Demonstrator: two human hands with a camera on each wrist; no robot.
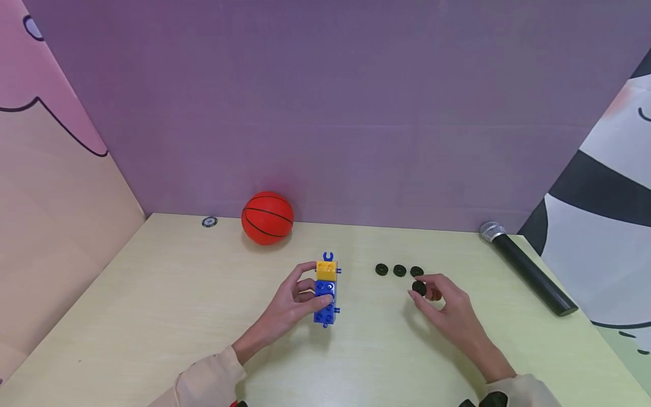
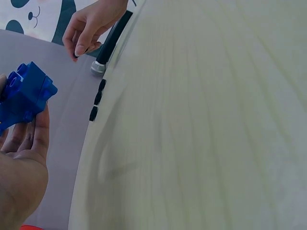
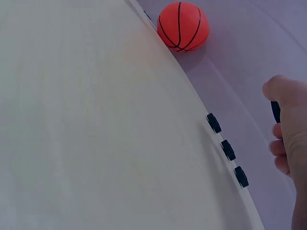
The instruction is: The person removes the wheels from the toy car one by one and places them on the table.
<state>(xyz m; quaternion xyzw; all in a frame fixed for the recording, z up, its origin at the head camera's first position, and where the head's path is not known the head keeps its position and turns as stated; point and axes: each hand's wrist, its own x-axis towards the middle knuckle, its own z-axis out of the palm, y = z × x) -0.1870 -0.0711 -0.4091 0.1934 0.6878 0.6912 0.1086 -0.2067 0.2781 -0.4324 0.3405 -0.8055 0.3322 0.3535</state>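
Observation:
My left hand (image 1: 289, 302) grips a toy vehicle body made of a blue block (image 1: 324, 315) and a yellow block (image 1: 326, 271), held above the table with its thumb across the blue part. Short blue pegs stick out from its side, and a blue hook tops the yellow end. Between thumb and fingers, my right hand (image 1: 450, 308) pinches a small black toy wheel (image 1: 419, 288). Behind that hand, three more black wheels (image 1: 399, 271) lie in a row on the table. In the left wrist view the blue block (image 2: 29, 91) shows its studs.
A red toy basketball (image 1: 267, 218) sits at the back of the pale wooden table (image 1: 168, 316), left of the middle. A small round disc (image 1: 209, 221) lies near the back left edge. Along the right side lies a black microphone (image 1: 531, 271). A purple panel (image 1: 346, 113) stands behind.

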